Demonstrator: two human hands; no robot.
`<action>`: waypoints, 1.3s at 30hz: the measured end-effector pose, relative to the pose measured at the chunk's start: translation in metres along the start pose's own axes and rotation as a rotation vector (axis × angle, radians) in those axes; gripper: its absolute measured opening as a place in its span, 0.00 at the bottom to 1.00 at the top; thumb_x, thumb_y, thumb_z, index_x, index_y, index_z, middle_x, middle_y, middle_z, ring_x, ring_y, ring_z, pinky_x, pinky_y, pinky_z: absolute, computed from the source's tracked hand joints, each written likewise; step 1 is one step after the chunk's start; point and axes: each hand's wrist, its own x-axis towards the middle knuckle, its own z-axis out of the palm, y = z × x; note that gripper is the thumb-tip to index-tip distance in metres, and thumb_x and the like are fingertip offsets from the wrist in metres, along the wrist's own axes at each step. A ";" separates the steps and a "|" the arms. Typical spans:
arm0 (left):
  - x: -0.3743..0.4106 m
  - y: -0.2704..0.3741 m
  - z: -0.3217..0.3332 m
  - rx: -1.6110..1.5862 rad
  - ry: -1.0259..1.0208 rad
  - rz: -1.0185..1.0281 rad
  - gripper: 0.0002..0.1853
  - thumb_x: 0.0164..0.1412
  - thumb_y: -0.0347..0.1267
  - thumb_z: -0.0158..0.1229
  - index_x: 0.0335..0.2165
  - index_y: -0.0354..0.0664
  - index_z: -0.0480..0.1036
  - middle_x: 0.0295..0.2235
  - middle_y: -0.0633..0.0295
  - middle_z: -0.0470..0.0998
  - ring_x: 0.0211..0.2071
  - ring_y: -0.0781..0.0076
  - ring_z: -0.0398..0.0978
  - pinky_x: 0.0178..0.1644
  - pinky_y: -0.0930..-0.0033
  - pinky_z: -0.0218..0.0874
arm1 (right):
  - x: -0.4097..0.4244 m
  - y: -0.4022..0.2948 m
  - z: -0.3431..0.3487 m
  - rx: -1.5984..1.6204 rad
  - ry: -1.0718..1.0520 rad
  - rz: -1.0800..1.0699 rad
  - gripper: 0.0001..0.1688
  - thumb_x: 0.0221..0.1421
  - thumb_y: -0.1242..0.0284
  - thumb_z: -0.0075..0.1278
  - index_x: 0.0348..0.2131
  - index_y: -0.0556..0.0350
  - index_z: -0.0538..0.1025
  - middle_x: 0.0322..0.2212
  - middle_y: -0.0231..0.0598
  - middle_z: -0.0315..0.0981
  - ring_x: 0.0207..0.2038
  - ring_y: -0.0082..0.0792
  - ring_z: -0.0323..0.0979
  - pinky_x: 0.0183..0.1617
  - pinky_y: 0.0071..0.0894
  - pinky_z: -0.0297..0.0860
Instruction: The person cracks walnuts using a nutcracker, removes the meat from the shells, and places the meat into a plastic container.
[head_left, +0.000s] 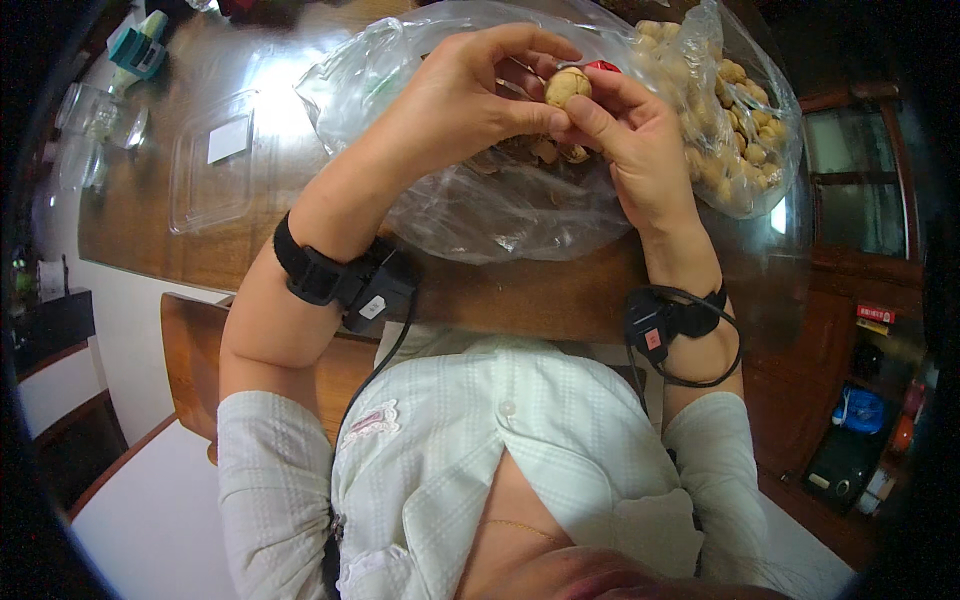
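Observation:
A whole walnut (568, 87) in its pale shell is held up between my two hands, over an opened clear plastic bag (495, 217). My left hand (472, 90) reaches in from the left, thumb and fingers around the walnut's near and left sides. On the other side, my right hand (641, 139) presses its thumb against the shell. A shiny red object (602, 66) shows by the right fingers, mostly hidden, so its kind is unclear. Beneath the hands, brown shell pieces (546, 152) lie on the spread plastic.
At the right stands a clear plastic bag of walnuts (754, 142). A clear plastic tray (199, 191) with a white card (229, 140) lies left on the wooden table (495, 289). Farther left are a clear jar (105, 112) and a teal-capped container (137, 54). Cables hang from both wrist straps.

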 end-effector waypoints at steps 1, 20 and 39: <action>0.000 -0.001 0.000 -0.013 -0.007 0.004 0.24 0.51 0.24 0.64 0.48 0.34 0.69 0.39 0.59 0.76 0.41 0.72 0.75 0.46 0.70 0.68 | 0.000 0.002 -0.001 0.019 -0.006 -0.018 0.19 0.51 0.76 0.59 0.43 0.63 0.74 0.36 0.39 0.76 0.37 0.26 0.74 0.41 0.23 0.72; -0.002 0.002 0.000 -0.050 -0.031 -0.039 0.20 0.57 0.30 0.60 0.47 0.32 0.72 0.41 0.59 0.77 0.39 0.75 0.75 0.42 0.75 0.68 | -0.005 -0.003 -0.007 0.004 -0.036 -0.021 0.17 0.47 0.79 0.61 0.39 0.64 0.76 0.34 0.39 0.77 0.32 0.25 0.75 0.38 0.22 0.74; -0.005 0.005 0.004 0.071 0.025 0.046 0.18 0.54 0.23 0.62 0.44 0.30 0.72 0.41 0.57 0.77 0.39 0.73 0.76 0.46 0.72 0.68 | -0.003 -0.002 -0.013 0.164 -0.085 0.066 0.18 0.47 0.75 0.62 0.39 0.63 0.75 0.32 0.37 0.77 0.30 0.26 0.76 0.34 0.23 0.75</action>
